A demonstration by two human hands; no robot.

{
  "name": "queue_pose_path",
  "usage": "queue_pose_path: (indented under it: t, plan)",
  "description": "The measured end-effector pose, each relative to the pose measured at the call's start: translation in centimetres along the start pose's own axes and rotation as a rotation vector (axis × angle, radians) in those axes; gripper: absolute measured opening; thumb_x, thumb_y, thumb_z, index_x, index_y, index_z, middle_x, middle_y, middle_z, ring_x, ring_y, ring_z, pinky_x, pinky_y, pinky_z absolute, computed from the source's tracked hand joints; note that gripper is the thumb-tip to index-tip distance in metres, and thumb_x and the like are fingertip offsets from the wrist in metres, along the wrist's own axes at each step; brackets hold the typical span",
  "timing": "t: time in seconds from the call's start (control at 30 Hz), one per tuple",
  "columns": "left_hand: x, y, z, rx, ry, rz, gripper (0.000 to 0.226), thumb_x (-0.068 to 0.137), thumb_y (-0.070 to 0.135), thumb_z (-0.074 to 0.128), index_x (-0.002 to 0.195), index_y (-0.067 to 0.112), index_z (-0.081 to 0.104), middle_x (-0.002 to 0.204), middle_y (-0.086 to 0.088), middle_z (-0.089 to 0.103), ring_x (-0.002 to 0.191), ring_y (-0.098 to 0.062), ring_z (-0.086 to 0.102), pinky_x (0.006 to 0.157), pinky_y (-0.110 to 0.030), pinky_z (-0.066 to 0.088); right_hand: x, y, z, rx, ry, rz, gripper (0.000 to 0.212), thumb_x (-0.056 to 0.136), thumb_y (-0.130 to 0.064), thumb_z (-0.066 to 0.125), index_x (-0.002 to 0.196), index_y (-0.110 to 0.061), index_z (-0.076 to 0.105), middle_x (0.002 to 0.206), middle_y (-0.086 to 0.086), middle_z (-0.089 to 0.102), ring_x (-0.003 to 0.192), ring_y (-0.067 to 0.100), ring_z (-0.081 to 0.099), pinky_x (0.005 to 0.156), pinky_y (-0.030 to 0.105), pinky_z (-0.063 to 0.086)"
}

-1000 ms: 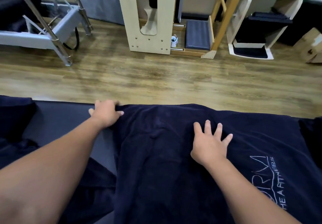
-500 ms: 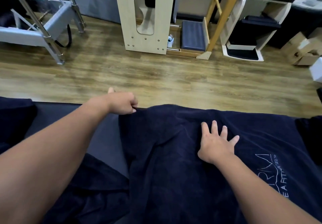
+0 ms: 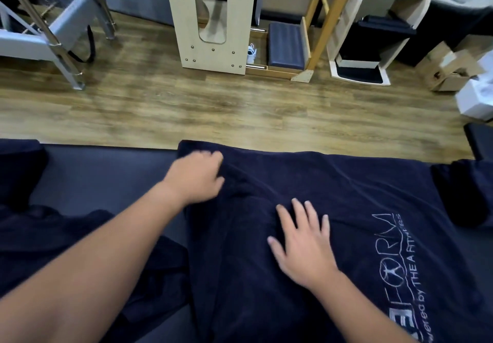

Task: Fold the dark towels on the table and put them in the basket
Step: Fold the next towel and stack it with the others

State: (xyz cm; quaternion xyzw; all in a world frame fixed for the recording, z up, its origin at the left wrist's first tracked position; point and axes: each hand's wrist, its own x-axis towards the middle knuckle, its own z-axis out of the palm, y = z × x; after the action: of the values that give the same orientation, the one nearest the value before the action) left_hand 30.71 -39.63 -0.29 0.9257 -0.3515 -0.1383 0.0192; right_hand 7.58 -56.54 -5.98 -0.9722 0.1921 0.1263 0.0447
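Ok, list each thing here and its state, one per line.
Towel: spread on the table, wrinkled, not yet folded.
Left hand: on the towel's far left corner, blurred.
Right hand: flat on the towel, fingers spread.
Other towels: crumpled at left.

A dark navy towel (image 3: 333, 236) lies spread and wrinkled across the desk (image 3: 106, 177), pale printed lettering near its right side. More dark towels sit crumpled at left (image 3: 40, 241) and at the far right edge (image 3: 469, 190).
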Motion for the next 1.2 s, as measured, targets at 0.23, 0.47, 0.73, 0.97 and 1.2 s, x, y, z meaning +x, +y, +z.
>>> queue_pose_path:
  t: [0.23, 0.47, 0.73, 0.97, 1.2]
  plan:
    - [-11.7, 3.5, 3.6, -0.027, -0.399, -0.296, 0.043, 0.097, 0.055, 0.052, 0.117, 0.018, 0.06, 0.124, -0.008, 0.063, 0.114, -0.031, 0.061, 0.091, -0.04, 0.052, -7.5, -2.3, 2.4, 0.071, -0.043, -0.016, 0.059, 0.094, -0.059, 0.037, 0.143, -0.027, 0.048, 0.158, 0.009, 0.036, 0.148, 0.034, 0.028, 0.109, 0.067, 0.036]
    - [-15.7, 0.7, 4.1, -0.835, 0.283, -0.773, 0.034, 0.089, 0.026, 0.071, 0.065, 0.01, 0.054, 0.076, -0.016, 0.067, 0.081, -0.039, 0.067, 0.071, -0.04, 0.056, -8.0, -1.3, 0.5, 0.133, -0.153, -0.026, 0.057, 0.104, -0.049, 0.037, 0.156, -0.043, 0.016, 0.168, -0.011, -0.005, 0.155, 0.026, -0.01, 0.116, 0.07, 0.013]
    - [-22.4, 5.6, 6.8, -0.852, -0.237, -0.744, 0.035, 0.095, 0.042, 0.064, 0.087, 0.008, 0.061, 0.08, -0.009, 0.072, 0.059, -0.023, 0.068, 0.055, -0.031, 0.052, -13.7, -1.7, 1.4, 0.023, -0.187, -0.19, 0.07, 0.102, -0.053, 0.037, 0.159, -0.031, 0.004, 0.168, 0.009, -0.009, 0.153, 0.036, -0.013, 0.119, 0.065, 0.006]
    - [-28.6, 8.8, 11.4, -1.096, -0.209, -0.734, 0.031, 0.098, 0.034, 0.062, 0.075, 0.017, 0.049, 0.055, 0.002, 0.046, 0.046, -0.016, 0.045, 0.046, -0.024, 0.035, -20.0, -1.2, 4.3, -0.015, -0.115, -0.372, 0.053, 0.087, -0.058, 0.046, 0.135, -0.035, 0.049, 0.152, 0.008, 0.045, 0.141, 0.035, 0.044, 0.1, 0.063, 0.047]
    - [-35.0, 11.3, 13.4, -0.955, -0.198, -0.469, 0.041, 0.066, 0.047, 0.078, 0.081, 0.013, 0.06, 0.075, 0.006, 0.066, 0.068, -0.004, 0.061, 0.073, -0.038, 0.055, -23.0, -0.5, 5.4, 0.0, -0.066, -0.378, 0.067, 0.069, -0.044, 0.084, 0.126, -0.024, 0.055, 0.14, 0.011, 0.055, 0.13, 0.036, 0.054, 0.09, 0.061, 0.054]
